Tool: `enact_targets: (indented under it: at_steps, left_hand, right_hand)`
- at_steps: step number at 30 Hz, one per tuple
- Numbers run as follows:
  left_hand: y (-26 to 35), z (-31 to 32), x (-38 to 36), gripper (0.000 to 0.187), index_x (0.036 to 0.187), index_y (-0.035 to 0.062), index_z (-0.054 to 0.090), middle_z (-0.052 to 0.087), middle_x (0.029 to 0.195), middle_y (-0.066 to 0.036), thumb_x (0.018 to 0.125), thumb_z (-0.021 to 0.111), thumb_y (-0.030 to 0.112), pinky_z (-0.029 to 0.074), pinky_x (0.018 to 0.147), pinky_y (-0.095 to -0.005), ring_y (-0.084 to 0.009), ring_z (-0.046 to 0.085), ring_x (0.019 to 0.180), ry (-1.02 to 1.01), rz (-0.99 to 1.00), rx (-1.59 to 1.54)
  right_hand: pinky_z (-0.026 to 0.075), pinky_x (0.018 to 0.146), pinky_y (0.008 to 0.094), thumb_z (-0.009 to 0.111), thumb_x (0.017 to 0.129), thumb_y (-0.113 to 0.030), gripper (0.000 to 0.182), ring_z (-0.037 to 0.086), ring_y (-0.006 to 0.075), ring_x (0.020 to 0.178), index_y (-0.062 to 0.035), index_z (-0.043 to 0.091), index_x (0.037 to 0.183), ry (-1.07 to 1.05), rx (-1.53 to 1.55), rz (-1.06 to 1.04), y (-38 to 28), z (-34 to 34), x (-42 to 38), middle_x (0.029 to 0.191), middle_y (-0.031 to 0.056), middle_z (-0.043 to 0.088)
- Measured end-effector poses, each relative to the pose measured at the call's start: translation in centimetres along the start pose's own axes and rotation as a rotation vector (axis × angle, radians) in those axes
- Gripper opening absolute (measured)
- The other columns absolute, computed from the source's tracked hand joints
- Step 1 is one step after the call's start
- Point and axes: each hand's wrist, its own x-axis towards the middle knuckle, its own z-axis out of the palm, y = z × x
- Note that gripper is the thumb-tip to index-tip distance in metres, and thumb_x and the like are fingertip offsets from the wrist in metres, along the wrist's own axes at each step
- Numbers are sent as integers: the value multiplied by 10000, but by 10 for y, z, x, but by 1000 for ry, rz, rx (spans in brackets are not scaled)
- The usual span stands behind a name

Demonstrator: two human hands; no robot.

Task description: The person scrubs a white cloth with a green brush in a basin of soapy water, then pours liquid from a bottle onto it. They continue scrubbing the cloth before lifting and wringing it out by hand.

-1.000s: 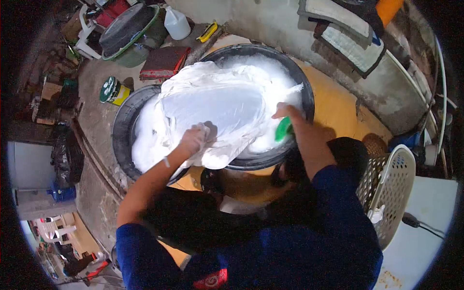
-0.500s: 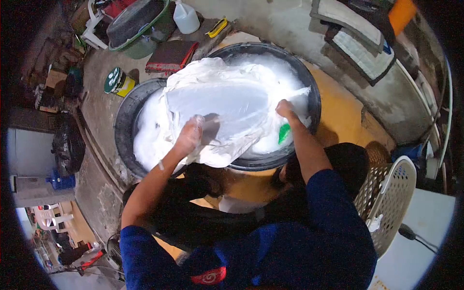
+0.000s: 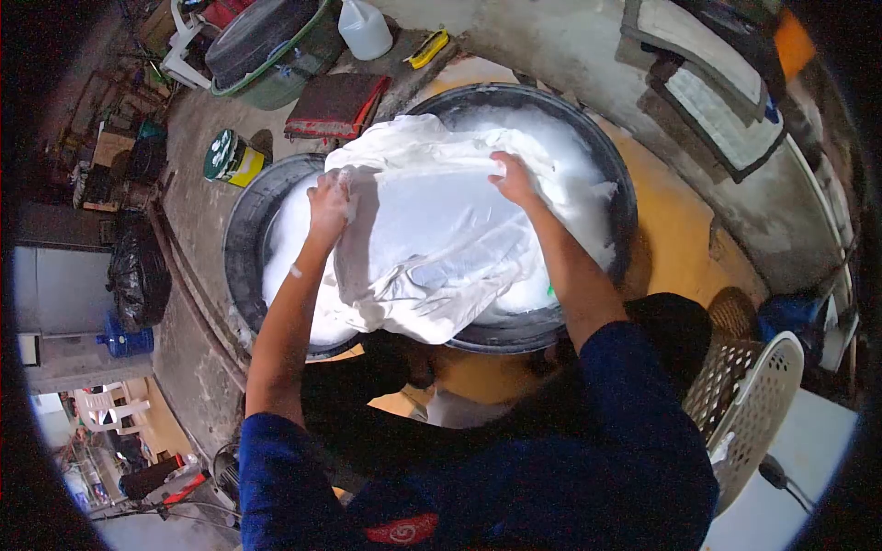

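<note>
Because the white cloth [image 3: 441, 216] lies spread across the larger tub [image 3: 611, 156] and the smaller tub [image 3: 244, 230], with loose folds gathered along its near and far sides, I'd say even handling matters most here. From where I stand, the two hands are well apart: the left hand [image 3: 333, 197] is at the cloth's left edge, fingers bent and flecked with lather, and the right hand [image 3: 514, 179] is on the right part, towards the far folds. I can't tell whether either one is pinching the fabric or merely resting on it.

The middle looks smooth and fairly flat, as if something firm lay underneath, though I can't see what. Both hands would do well to take a thick fold rather than a thin edge, since soapy fabric probably slips, and to draw with equal strength. A hard tug from one side could drag the cloth askew or bunch it up again.

Foam [image 3: 588, 220] stands thick in the larger tub, so slow movements would likely splash less. A bit of something green [image 3: 551, 291] peeps out beside the right forearm [image 3: 574, 266]; I'd keep the folds clear of that.
</note>
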Motion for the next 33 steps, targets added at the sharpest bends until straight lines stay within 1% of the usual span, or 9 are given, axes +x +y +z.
enact_targets:
  at_steps: [8, 14, 21, 24, 26, 28, 29, 30, 33]
  left_hand:
    - [-14, 33, 21, 228, 971, 90, 586, 601, 860, -159, 820, 493, 233, 401, 756, -447, -323, 575, 816, -184, -113, -112]
    - [-22, 22, 37, 235, 996, 65, 597, 599, 862, -210, 851, 445, 171, 448, 703, -420, -357, 586, 800, -117, -429, -227]
    - [-115, 59, 83, 252, 1006, 19, 576, 597, 858, -168, 839, 480, 182, 452, 719, -367, -319, 571, 771, 345, -98, -421]
    - [-129, 57, 80, 275, 978, 19, 584, 586, 871, -171, 861, 493, 251, 447, 667, -387, -332, 553, 745, 61, -120, -187]
    - [-114, 46, 52, 334, 1024, 42, 580, 589, 913, -103, 868, 509, 329, 435, 602, -348, -217, 556, 765, -302, -341, -808]
    - [-77, 6, 17, 472, 1163, 38, 511, 574, 1005, -62, 862, 519, 402, 431, 613, -278, -134, 534, 823, -486, -617, -956]
    - [-123, 55, -9, 626, 1226, -2, 445, 568, 1057, -89, 820, 560, 460, 454, 694, -283, -162, 541, 878, -538, -480, -1077]
    - [-71, 7, -15, 705, 1240, -21, 422, 562, 1074, -93, 757, 636, 446, 451, 776, -300, -186, 538, 933, -476, -564, -1336]
    - [-65, -23, -30, 688, 1247, -21, 411, 569, 1056, -88, 736, 680, 353, 439, 812, -307, -181, 536, 952, -691, -432, -1131]
  right_hand:
    - [456, 714, 367, 645, 718, -68, 140, 545, 315, 812, -80, 556, 825, -51, 82, 67, 61, 67, 30, 897, 153, 554]
    - [426, 614, 408, 560, 763, -67, 49, 554, 363, 740, -48, 516, 774, 198, 231, -148, -31, 29, 73, 723, 172, 555]
    - [461, 679, 394, 596, 770, -100, 115, 587, 346, 775, -35, 556, 856, 152, 171, -265, -72, 2, 113, 806, 150, 608]
    - [470, 678, 378, 614, 754, -115, 168, 590, 337, 774, -14, 563, 878, 325, 46, -349, -28, 0, 92, 817, 162, 608]
    - [472, 691, 346, 664, 714, -143, 252, 598, 303, 787, -6, 577, 906, -287, -532, 135, 7, -18, 84, 820, 148, 613]
    - [462, 719, 335, 706, 679, -162, 309, 589, 265, 826, -5, 579, 912, -655, -347, 358, 8, -47, 52, 845, 132, 612]
    - [458, 724, 336, 719, 668, -167, 317, 583, 254, 829, -10, 577, 903, -515, -266, 273, 20, -46, 35, 849, 125, 610]
    - [454, 729, 338, 732, 658, -173, 325, 576, 243, 832, -14, 576, 895, -377, -186, 185, 43, -32, 17, 854, 119, 607]
    - [442, 741, 344, 751, 639, -176, 332, 562, 230, 846, -29, 566, 872, -268, -37, 160, 80, -16, 6, 857, 115, 598]
